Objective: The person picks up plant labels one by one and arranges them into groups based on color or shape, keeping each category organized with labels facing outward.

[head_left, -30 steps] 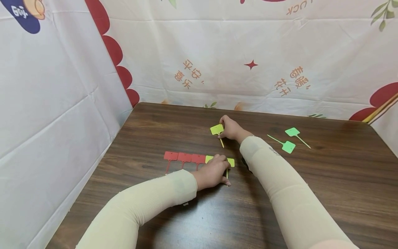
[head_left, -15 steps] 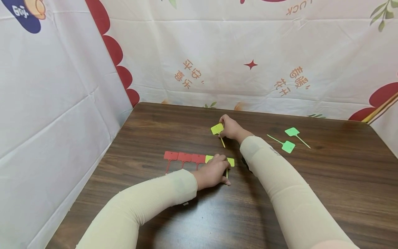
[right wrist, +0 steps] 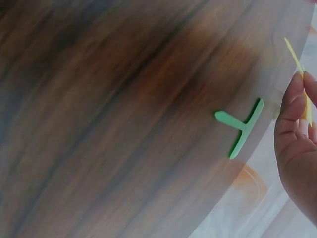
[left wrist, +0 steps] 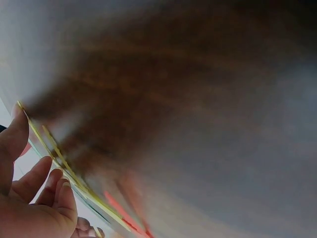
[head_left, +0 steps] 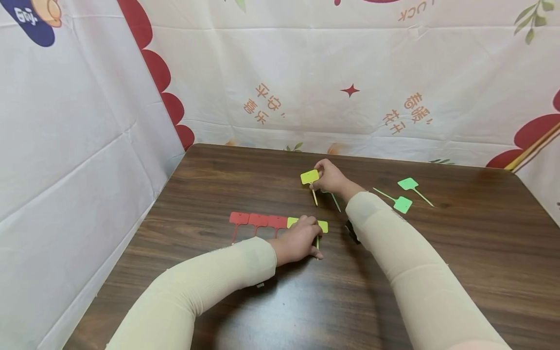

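Three red tags (head_left: 259, 220) are lying in a row on the table (head_left: 337, 306), the left hand (head_left: 299, 241) resting loosely spread fingers on the end yellow tag (head_left: 323, 226). Beyond the row, the right hand (head_left: 332, 179) is pinching another yellow tag (head_left: 308, 177) near a green tag (right wrist: 243, 128). Pressing lightly is probably best for the left, so the row is not shifting, with the right holding its tag clear of the green one.

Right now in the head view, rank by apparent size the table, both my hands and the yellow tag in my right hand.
1. Table
2. Left hand and right hand, too alike to rank
3. Yellow tag
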